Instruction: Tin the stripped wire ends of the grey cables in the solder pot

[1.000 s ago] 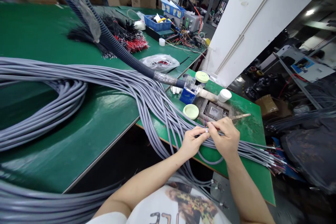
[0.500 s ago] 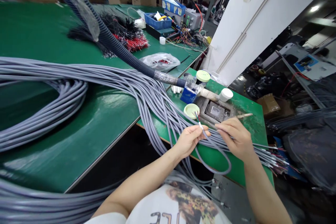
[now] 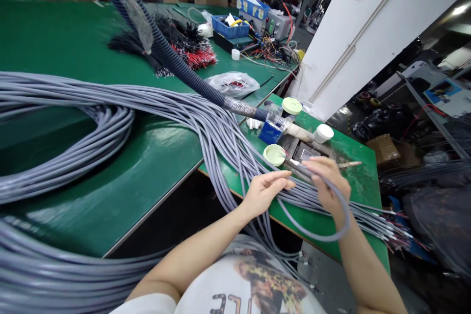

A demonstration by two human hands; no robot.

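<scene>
My right hand (image 3: pixel 329 184) is closed around a grey cable (image 3: pixel 340 230) near its end, and the cable loops down below the hand. The stripped wires of that end point left, at the rim of a pale green dish (image 3: pixel 274 155); whether they touch what is inside is unclear. Just to the left, my left hand (image 3: pixel 267 189) is empty, fingers stretched out and thumb apart, above a bundle of grey cables (image 3: pixel 221 142). Behind my right hand sits a small solder pot (image 3: pixel 304 152), partly hidden. A thin wooden stick (image 3: pixel 349 164) lies beside it.
A ribbed hose (image 3: pixel 184 76) crosses overhead to a blue box (image 3: pixel 270 132). White (image 3: pixel 324 133) and pale-green-lidded (image 3: pixel 292 105) jars stand behind the pot. Cable ends (image 3: pixel 393 230) fan out at right. A white pillar (image 3: pixel 353 34) rises behind the green bench (image 3: pixel 360 181).
The cable end has passed from my left hand to my right hand and now points left toward the dish. My left hand has let go. The view has shifted slightly.
</scene>
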